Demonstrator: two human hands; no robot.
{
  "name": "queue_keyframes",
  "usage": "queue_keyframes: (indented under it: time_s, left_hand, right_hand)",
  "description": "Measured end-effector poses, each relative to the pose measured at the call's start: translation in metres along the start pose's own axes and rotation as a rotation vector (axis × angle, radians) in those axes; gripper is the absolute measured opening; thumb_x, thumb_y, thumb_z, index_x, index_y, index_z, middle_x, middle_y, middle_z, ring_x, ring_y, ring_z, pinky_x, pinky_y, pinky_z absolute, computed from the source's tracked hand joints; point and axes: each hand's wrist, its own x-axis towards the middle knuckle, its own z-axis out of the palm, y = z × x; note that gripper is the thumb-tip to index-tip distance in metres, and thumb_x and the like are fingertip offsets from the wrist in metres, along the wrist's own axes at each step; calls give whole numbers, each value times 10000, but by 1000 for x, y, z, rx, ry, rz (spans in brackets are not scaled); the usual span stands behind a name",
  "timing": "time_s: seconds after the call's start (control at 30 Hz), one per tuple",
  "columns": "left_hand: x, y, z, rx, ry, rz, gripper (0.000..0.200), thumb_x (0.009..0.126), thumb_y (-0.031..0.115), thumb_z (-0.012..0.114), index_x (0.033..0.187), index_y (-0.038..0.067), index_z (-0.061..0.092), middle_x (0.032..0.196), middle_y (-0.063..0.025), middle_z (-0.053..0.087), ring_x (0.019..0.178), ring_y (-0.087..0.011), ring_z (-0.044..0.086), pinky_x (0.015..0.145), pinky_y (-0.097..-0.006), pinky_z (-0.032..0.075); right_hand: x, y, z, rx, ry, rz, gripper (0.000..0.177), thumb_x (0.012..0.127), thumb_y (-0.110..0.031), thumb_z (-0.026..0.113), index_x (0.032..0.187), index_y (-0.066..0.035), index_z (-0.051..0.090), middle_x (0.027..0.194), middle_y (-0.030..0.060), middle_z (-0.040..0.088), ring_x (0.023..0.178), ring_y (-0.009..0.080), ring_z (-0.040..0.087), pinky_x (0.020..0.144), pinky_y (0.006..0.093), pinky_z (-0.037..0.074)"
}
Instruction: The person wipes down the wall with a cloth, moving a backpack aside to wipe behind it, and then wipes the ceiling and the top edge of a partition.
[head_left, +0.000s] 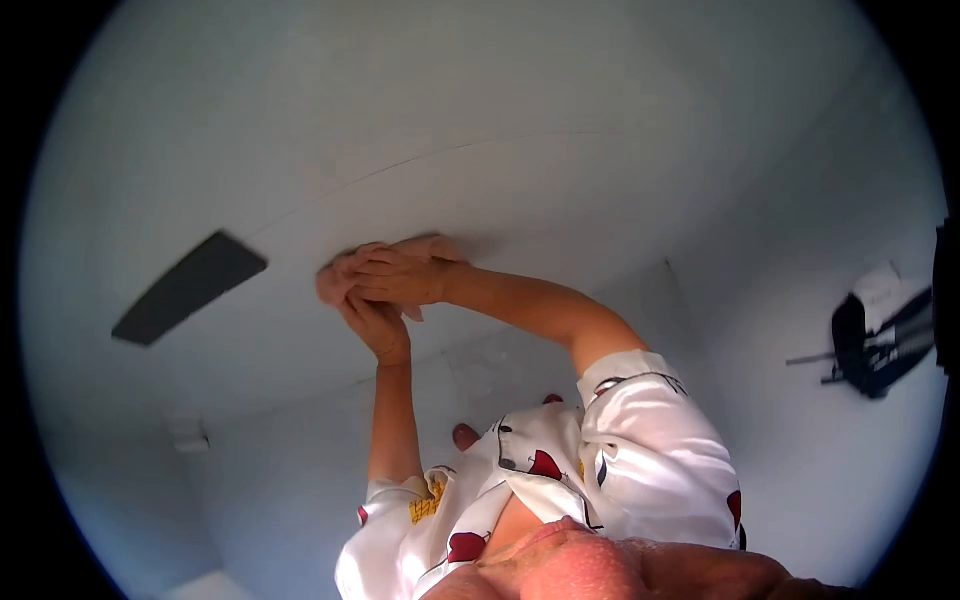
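Note:
A bunched pink cloth [437, 247] lies against a broad white surface [480, 100], with both hands on it. My left hand [377, 325] reaches up from below and grips the cloth's left part, its fingers partly hidden. Across the top, my right hand [408, 277] presses down on the cloth with its fingers closed over it, overlapping the left fingers. One loose corner of the cloth hangs below the right hand.
To the left of the hands is a dark grey rectangular panel [190, 290] on the white surface. A thin line curves across it. Dark items with a white tag [880, 295] are at the right. Red shoes [465, 436] show below.

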Motion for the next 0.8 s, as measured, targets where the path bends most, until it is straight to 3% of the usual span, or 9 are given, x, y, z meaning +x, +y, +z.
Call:
queue_keyframes:
  time_s: [0.07, 0.13, 0.2, 0.23, 0.33, 0.4, 0.47, 0.6, 0.8]
  left_hand:
    - [-5, 12, -1, 157, -155, 9, 328, 1060, 207, 431, 1359, 73, 434, 1296, -96, 549, 1143, -266, 545, 942, -398, 481]
    - [-5, 24, 25, 594, -365, 319, 325, 1028, 175, 472, 1331, 56, 485, 1288, -121, 556, 1129, -309, 547, 922, -426, 481]
    - [-14, 39, 72, 1293, -616, 928, 326, 983, 140, 522, 1292, 37, 540, 1275, -148, 562, 1102, -360, 549, 902, -457, 478]
    - [-15, 37, 88, 1290, -734, 932, 374, 910, 109, 573, 1276, 33, 597, 1305, -178, 560, 1169, -406, 524, 976, -508, 427]
    - [-33, 42, 163, 1482, -801, 1221, 443, 900, 126, 591, 1339, 76, 585, 1395, -169, 538, 1276, -397, 487, 1074, -563, 337]
    - [-15, 51, 186, 1598, -779, 1388, 478, 909, 145, 603, 1385, 125, 574, 1480, -157, 491, 1369, -385, 427, 1128, -599, 248]
    - [7, 87, 203, 1654, -674, 1616, 464, 934, 175, 596, 1397, 155, 571, 1510, -142, 467, 1398, -372, 407, 1128, -608, 249]
    - [43, 155, 225, 1788, -624, 1766, 464, 990, 222, 554, 1453, 206, 525, 1549, -73, 439, 1433, -326, 384, 1145, -560, 265]
    - [44, 159, 258, 1779, -659, 1942, 471, 1019, 333, 524, 1487, 309, 478, 1567, 64, 414, 1435, -192, 384, 1163, -527, 273]
  right_hand:
    - [3, -1, -37, -105, 235, -62, 72, 841, -282, 605, 820, -239, 658, 996, -26, 638, 1070, 164, 550, 915, 345, 405]
    - [-25, 6, -56, -98, 73, 239, 127, 866, -271, 598, 973, -247, 662, 1116, -56, 621, 1167, 165, 511, 1000, 322, 354]
    - [-60, 13, -111, -82, -159, 535, 165, 893, -250, 577, 1028, -250, 672, 1140, -65, 627, 1192, 158, 506, 1042, 311, 327]
    - [-74, 19, -151, -73, -321, 687, 157, 907, -236, 560, 1006, -250, 681, 1103, -58, 641, 1170, 150, 520, 1042, 311, 325]
    - [-155, 46, -167, -298, 377, 1041, 175, 954, -172, 511, 1024, -185, 670, 1035, 8, 652, 1118, 178, 551, 965, 323, 410]
    - [-197, 61, -178, -231, 697, 1339, 185, 991, -138, 475, 1084, -132, 635, 1000, 36, 636, 1053, 191, 572, 889, 316, 471]
    - [-216, 115, -187, 90, 1190, 1862, 167, 990, -120, 503, 1120, -70, 595, 941, 50, 620, 932, 191, 596, 798, 308, 515]
    - [-247, 119, -234, 404, 1863, 1044, 310, 913, -222, 653, 1117, -12, 548, 859, 44, 590, 795, 172, 586, 726, 306, 499]
    - [-295, 143, -183, 128, 1737, 1277, 405, 903, -280, 633, 1213, -46, 519, 1045, 74, 537, 972, 243, 501, 853, 384, 395]
